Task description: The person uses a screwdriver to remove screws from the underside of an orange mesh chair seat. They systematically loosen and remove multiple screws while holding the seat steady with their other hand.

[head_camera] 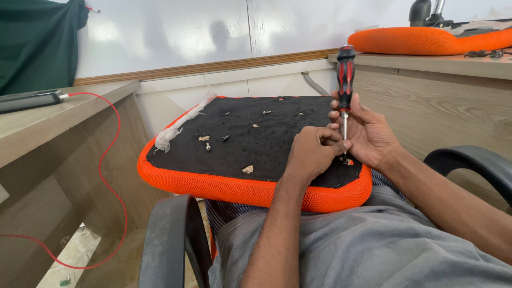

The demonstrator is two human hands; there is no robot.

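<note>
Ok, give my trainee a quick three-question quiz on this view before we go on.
1. True or false: the screwdriver stands upright, tip down at the seat's near right corner.
2. Which hand grips its handle? A left B right
3. What lies scattered on the seat's black underside?

Key: 1 true. 2 B: the right hand holds it; the left hand steadies the shaft near the tip. 3 loose screws and scraps.

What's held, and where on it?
Right hand holds the screwdriver at the handle's lower end. Left hand fingers pinch its shaft near the tip on the cushion.
</note>
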